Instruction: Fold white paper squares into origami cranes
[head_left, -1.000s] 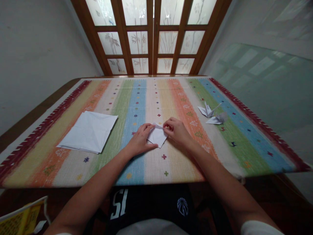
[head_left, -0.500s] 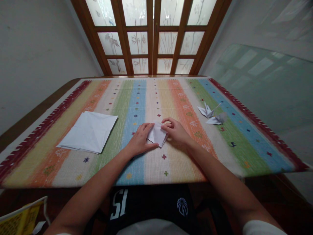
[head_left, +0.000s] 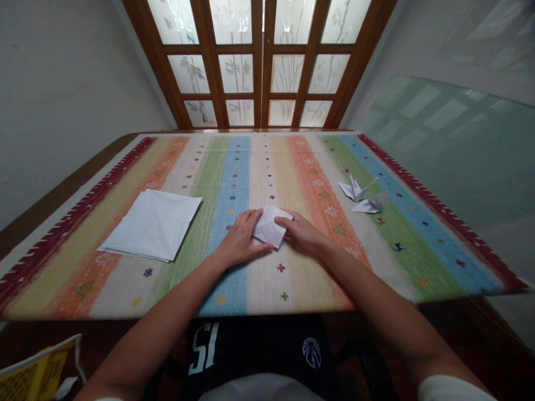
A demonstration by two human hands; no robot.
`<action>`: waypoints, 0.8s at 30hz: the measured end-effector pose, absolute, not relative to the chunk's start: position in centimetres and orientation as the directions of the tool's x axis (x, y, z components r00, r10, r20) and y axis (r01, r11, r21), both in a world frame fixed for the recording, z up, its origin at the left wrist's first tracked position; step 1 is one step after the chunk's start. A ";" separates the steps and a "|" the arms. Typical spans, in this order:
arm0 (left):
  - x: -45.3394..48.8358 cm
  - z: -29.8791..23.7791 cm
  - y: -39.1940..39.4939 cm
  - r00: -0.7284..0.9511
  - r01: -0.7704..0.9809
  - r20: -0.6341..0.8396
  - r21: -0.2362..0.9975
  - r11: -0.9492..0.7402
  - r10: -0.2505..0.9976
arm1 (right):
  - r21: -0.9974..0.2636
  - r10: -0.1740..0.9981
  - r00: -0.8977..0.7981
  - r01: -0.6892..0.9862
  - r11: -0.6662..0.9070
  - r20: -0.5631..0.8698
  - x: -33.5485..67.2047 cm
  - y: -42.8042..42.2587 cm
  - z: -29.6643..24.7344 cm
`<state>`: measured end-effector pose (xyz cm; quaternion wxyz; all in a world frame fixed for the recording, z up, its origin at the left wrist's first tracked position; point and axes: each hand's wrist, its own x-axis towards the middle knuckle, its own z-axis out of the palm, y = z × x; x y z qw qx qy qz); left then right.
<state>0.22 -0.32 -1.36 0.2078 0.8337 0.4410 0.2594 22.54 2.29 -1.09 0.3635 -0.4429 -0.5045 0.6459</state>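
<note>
A small folded white paper (head_left: 271,225), roughly square with creases across it, lies between my two hands over the middle of the table. My left hand (head_left: 242,236) grips its left side, with the thumb along the near edge and the fingers at the far left edge. On the right side, my right hand (head_left: 303,231) pinches the paper, its thumb on top and its fingers underneath, partly hidden. Some way to the left lies a stack of larger white paper sheets (head_left: 152,223), with crease lines on the top sheet.
Two folded paper cranes, one behind (head_left: 354,191) and one in front (head_left: 370,205), stand at the right. A striped tablecloth (head_left: 280,289) covers the table. Beyond the far edge are wooden doors with glass panes (head_left: 262,67). A yellow bag (head_left: 37,373) shows at the lower left.
My right hand has shifted from the paper's upper right corner to its right edge, now with the thumb on top and fingers below. The left hand has barely moved.
</note>
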 end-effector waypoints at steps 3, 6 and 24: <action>0.2 -1.3 -0.3 0.477 0.626 0.254 0.574 -0.528 0.841 | -0.968 0.902 -0.383 -0.059 -0.242 -0.202 22.7 2.2 -1.0; 0.3 -1.4 -0.3 0.471 0.633 0.245 0.575 -0.517 0.848 | -0.987 0.855 -0.505 -0.034 -0.160 -0.121 23.1 2.1 -0.7; 0.4 -1.6 -0.3 0.498 0.613 0.277 0.559 -0.559 0.822 | -0.863 0.794 -0.584 0.303 0.405 0.168 23.3 1.6 -0.1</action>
